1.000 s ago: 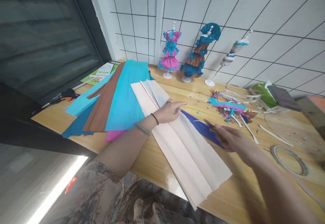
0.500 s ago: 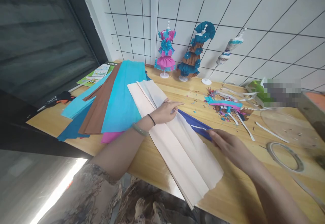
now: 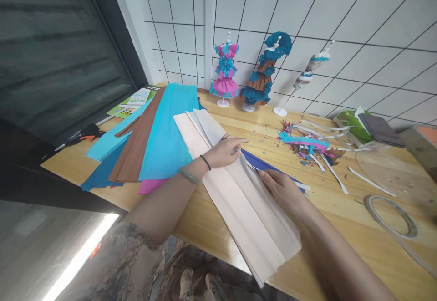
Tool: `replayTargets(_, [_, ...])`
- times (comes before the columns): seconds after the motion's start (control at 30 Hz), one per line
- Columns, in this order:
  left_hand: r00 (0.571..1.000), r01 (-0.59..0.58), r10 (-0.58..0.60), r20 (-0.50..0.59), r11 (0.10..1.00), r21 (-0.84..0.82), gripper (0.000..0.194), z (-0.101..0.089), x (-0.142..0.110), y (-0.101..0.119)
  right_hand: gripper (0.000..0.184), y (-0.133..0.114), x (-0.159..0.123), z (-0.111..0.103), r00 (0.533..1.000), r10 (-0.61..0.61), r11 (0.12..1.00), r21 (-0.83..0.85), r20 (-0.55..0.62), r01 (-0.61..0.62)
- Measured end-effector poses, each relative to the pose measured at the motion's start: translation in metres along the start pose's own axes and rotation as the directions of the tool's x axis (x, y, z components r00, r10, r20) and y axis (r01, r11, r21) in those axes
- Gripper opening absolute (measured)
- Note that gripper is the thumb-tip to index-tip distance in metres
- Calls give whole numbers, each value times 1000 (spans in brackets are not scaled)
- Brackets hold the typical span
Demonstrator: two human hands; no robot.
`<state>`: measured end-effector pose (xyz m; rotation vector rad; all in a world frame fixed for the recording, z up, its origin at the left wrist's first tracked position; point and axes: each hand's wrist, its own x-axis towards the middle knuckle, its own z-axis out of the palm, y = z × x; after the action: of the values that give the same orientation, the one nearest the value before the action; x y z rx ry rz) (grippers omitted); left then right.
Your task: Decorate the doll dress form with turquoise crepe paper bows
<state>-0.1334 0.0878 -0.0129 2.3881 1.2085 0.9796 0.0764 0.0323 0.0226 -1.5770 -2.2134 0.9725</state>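
Folded cream crepe paper [image 3: 239, 201] lies slantwise across the front of the table. My left hand [image 3: 223, 152] presses on its upper part, forefinger stretched out, thumb and other fingers closed at the right edge of the paper. Along that same edge, my right hand [image 3: 278, 187] has its fingertips pinched together, at a thin white strip; its exact grip is partly hidden. One end of a white strip [image 3: 302, 186] shows beyond the right hand. Dark blue crepe paper [image 3: 251, 157] peeks out behind the cream stack.
At left lie turquoise crepe paper [image 3: 170, 132], brown crepe paper [image 3: 131, 155] and a glue gun [image 3: 80, 136]. Three dress stands, including a pink-and-blue one [image 3: 225, 71], line the wall. Paper scraps [image 3: 305, 144], a tape roll [image 3: 391, 214] and a phone [image 3: 380, 129] are at right.
My right hand has come in leftward to the cream paper's edge, where before it was farther right with a white strip stretched between the paper and its fingers. My left hand stays put.
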Motion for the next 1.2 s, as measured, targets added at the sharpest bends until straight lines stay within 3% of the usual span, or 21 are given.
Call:
replayTargets(0.27, [1000,10,-10,-2,1000,19,45,1,-1,0,44,-1,1,5,998,-23,999,46,-58,26])
replayTargets(0.77, [1000,1,-1,-8,1000,22,44,3,0,-3,37,-5,7,-2,996,-47,981,-191,-82,30])
replayTargets(1.0, [1000,10,-9,-17,1000,19,44,3,-1,-2,38,-2,0,-19,1000,-14,972,-234,-9,12])
replayTargets(1.2, [1000,3,-3,-16,1000,21,44,3,-1,-2,40,-4,6,-18,999,-40,985,-167,10,41])
